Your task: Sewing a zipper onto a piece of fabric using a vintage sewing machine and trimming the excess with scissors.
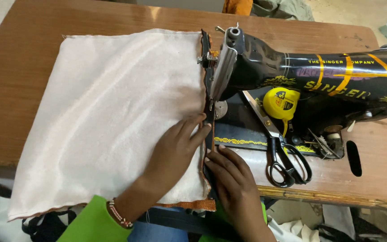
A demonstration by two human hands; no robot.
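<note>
A large pale cream cloth [108, 112] lies spread over the wooden table, its right edge running under the needle of a black sewing machine [265, 62]. An orange-brown trim shows along that edge and at the near corner. My left hand [175, 150] rests flat on the cloth, fingertips pressing beside the seam just in front of the presser foot. My right hand [231, 172] lies on the other side of the seam, fingers pinching the cloth's edge against the machine bed. A green sleeve and a beaded bracelet show at my left wrist.
Black-handled scissors [278, 148] lie on the machine bed to the right of my hands, next to a yellow tape measure [283, 104]. The wooden table [19, 89] extends left and behind. Loose fabric pieces lie on the floor below.
</note>
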